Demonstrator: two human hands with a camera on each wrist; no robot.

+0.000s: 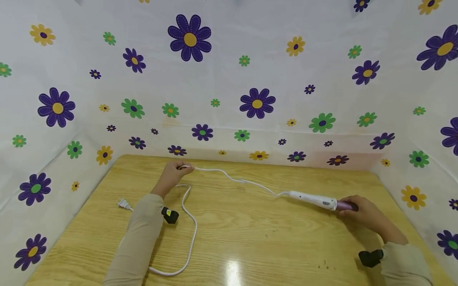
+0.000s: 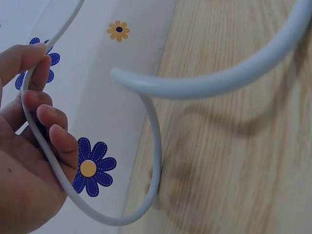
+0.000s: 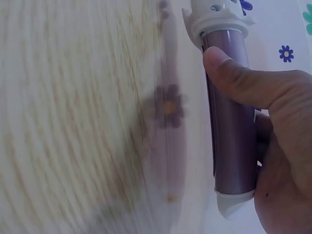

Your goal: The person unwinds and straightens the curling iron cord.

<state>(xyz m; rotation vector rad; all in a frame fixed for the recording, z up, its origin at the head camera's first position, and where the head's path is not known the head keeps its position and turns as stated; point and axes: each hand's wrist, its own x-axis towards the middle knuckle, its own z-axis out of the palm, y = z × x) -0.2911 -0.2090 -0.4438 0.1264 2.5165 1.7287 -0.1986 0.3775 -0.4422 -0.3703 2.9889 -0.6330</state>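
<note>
At the right of the head view, a curling iron [image 1: 312,199] with a white handle and purple barrel points its cord end to the left. My right hand [image 1: 365,213] grips it by the barrel [image 3: 233,141], the thumb lying along the purple surface in the right wrist view. Toward the table's back left, my left hand [image 1: 171,177] pinches the white cord [image 1: 223,172] between thumb and forefinger. That cord runs across the palm in the left wrist view and hangs in a loop below the hand. Between both hands it stretches in a slack, wavy line.
A white two-prong plug [image 1: 124,204] lies left of my left forearm. More cord curves over the wooden table [image 1: 264,250] beside that forearm, which partly hides it. Flower-printed white cloth [image 1: 222,79] rises behind the table and along both sides.
</note>
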